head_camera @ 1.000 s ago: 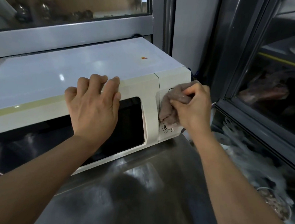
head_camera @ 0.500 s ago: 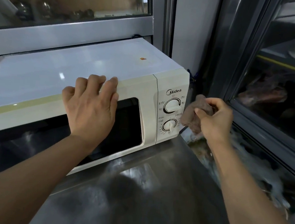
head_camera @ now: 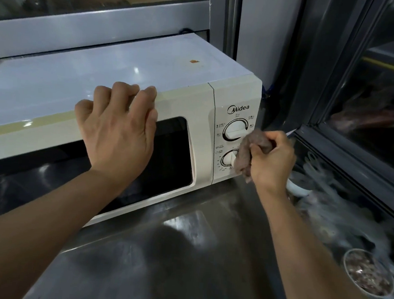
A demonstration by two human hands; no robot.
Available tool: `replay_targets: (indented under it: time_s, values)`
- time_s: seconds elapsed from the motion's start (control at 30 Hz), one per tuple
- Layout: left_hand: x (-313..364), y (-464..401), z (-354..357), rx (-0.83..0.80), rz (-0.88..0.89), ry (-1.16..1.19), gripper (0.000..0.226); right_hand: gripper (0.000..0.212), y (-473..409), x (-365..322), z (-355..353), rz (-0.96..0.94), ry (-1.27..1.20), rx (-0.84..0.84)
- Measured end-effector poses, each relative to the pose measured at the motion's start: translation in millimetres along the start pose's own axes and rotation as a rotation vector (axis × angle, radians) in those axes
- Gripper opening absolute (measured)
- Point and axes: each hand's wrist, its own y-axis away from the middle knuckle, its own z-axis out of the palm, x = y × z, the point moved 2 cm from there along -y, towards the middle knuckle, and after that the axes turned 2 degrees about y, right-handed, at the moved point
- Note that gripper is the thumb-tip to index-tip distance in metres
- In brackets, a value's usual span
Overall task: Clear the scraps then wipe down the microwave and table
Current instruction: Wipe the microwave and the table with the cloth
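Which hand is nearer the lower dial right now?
Right. The right hand holds the cloth against the lower dial; the left hand rests on the microwave door's top edge.

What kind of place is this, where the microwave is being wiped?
Probably a commercial or canteen kitchen. The microwave sits on a stainless steel table, a glass-fronted display case with food inside stands to the right, and a bowl of food sits behind the lower glass.
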Motion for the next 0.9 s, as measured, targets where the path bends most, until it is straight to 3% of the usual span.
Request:
replay_targets:
  time_s: [0.1,0.23,0.4,0.53,0.77,0.9]
  values:
    - [0,0,0,0.004,-0.004,0.001,0.026,0.018,20,-20,7,-0.028,-0.042,0.151]
    - [0,-1,1,0.019,-0.011,0.0,0.027,0.02,40,-35,15,-0.013,-0.026,0.208]
    - [0,0,1,0.012,-0.011,0.009,0.026,0.013,66,-49,22,-0.006,0.011,0.062]
    - [1,0,0,-0.005,-0.005,0.012,0.027,0.023,70,-51,17,-0.046,-0.024,-0.047]
    - [0,-1,1,0.019,0.003,0.012,0.027,0.025,73,-49,18,-0.206,-0.101,0.0]
    - [-1,0,2,0.032,0.002,0.015,0.027,0.025,88,-29,21,-0.158,-0.008,-0.049]
